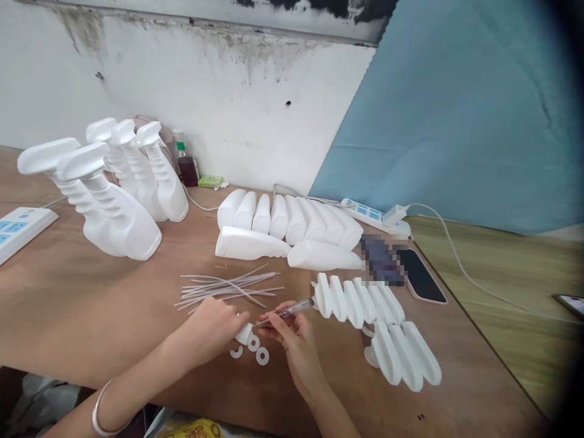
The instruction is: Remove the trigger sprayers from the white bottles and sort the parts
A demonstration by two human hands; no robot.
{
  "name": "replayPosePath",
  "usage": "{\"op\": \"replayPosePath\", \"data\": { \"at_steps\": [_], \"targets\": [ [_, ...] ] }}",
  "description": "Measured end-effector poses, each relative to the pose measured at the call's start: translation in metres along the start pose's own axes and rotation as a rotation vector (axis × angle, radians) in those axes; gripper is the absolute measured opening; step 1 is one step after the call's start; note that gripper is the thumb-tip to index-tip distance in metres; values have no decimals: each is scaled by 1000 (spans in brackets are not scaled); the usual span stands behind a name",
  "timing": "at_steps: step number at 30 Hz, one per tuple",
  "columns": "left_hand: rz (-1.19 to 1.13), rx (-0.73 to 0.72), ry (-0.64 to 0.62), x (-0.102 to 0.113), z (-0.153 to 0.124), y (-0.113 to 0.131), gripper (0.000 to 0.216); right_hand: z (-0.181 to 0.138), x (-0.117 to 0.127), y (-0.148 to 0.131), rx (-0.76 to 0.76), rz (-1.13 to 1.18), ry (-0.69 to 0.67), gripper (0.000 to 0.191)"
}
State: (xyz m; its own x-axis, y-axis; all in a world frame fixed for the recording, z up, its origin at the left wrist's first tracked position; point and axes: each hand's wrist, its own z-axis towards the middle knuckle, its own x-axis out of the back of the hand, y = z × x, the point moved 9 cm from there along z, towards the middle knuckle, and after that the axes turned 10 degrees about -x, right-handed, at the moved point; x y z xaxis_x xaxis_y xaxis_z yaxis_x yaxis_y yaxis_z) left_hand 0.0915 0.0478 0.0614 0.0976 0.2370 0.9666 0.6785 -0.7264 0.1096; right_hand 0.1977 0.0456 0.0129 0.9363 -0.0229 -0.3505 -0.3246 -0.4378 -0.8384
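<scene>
My left hand (pixel 219 325) is closed around a small white plastic piece (pixel 244 333), mostly hidden by the fingers. In my right hand (pixel 294 334) is a slim screwdriver (pixel 295 308) with a clear handle. Its thin tip points left, right at the white piece; I cannot tell whether they touch. Just below on the table lie a few flat white rings (pixel 262 356). Behind my hands is a loose pile of thin, translucent plastic tubes (pixel 228 287). White trigger spray heads (pixel 360 301) lie in rows to the right of my right hand.
White bottles (pixel 296 220) lie in a row at the back. Several bottles with spray heads (pixel 118 213) stand at the left. Power strips (pixel 378 219) and a phone (pixel 422 277) rest on the brown table, whose right edge (pixel 479 322) slants towards me. A dark-red liquid bottle (pixel 188 170) stands near the wall.
</scene>
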Motion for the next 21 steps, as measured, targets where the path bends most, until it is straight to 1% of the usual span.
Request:
{"op": "replayPosePath", "data": {
  "at_steps": [2, 7, 11, 15, 17, 18, 21],
  "targets": [
    [70, -1, 15, -2, 4, 1, 10, -1, 0, 3, 8, 8, -8, 25],
    [189, -21, 152, -2, 10, 0, 7, -4, -2, 2, 38, -33, -5, 22],
    [267, -31, 201, -4, 11, -3, 11, -5, -5, 1, 55, -59, -3, 23],
    [321, -34, 265, -1, 6, -7, 16, -5, 5, 0, 85, -149, 75, 26],
    [324, -8, 301, 3, 1, -13, 21, -5, 12, -5, 106, -275, 111, 25],
    [314, 10, 318, 5, -2, -17, 24, -6, 13, -9, 125, -385, 111, 23],
    [225, 67, 382, 12, -13, -31, 32, -9, 10, -16, 196, -826, 63, 17]
  ]
}}
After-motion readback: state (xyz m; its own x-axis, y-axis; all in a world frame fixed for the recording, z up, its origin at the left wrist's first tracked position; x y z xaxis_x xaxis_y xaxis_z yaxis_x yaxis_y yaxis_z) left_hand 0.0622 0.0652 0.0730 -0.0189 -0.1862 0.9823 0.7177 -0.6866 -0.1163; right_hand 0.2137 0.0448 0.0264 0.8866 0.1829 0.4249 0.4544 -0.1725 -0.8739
